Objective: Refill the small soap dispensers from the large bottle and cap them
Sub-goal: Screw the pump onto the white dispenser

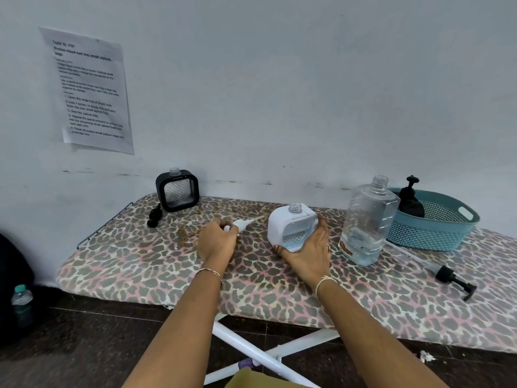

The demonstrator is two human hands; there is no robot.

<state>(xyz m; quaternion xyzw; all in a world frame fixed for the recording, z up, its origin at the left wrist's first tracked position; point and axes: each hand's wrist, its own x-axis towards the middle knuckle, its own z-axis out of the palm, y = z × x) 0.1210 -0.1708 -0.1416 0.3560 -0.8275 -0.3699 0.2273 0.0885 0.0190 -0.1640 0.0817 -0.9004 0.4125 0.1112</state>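
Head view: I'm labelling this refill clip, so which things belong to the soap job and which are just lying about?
Job: white dispenser in right hand; white pump in left hand; black dispenser; black pump; large bottle; its long pump; likely dark dispenser in teal basket.
Lying about: wall sheet; water bottle on floor.

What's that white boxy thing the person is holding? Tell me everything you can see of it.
The white dispenser is a rounded, square plastic body with a clear front window showing a little pale blue liquid low down. Its clear threaded neck is open, with no pump fitted. It stands on the leopard-print board, the right hand curled around its base and right side.
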